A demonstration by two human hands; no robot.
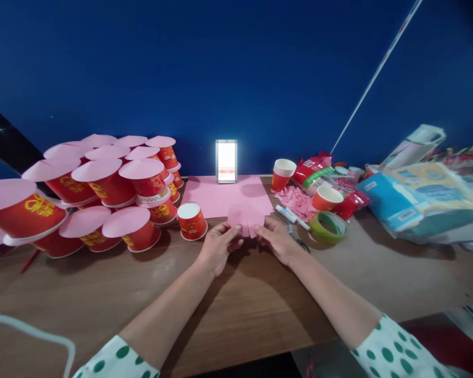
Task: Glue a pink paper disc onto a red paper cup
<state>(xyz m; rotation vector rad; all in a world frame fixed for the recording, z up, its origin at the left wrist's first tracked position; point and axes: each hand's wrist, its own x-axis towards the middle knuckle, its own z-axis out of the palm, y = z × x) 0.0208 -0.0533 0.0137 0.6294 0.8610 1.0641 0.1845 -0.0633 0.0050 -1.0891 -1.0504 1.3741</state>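
Observation:
Between my two hands is a pink paper circle (246, 214) with a slit at its near edge, held above the wooden table. My left hand (219, 242) pinches the circle on the left of the slit. On the other side of it, my right hand (276, 237) grips the paper between thumb and fingers. A red paper cup (192, 221) stands upside down just left of my left hand. Behind the circle lies a pink paper sheet (205, 195). Scissors (297, 239) lie partly hidden beyond my right hand.
Stacked red cups topped with pink paper discs (98, 170) fill the left side. At right are a roll of green tape (328, 228), an upright cup (327, 198), pink paper scraps (297, 202), nested cups (283, 176) and a blue-and-yellow package (421, 197). A bright screen (226, 160) stands against the wall.

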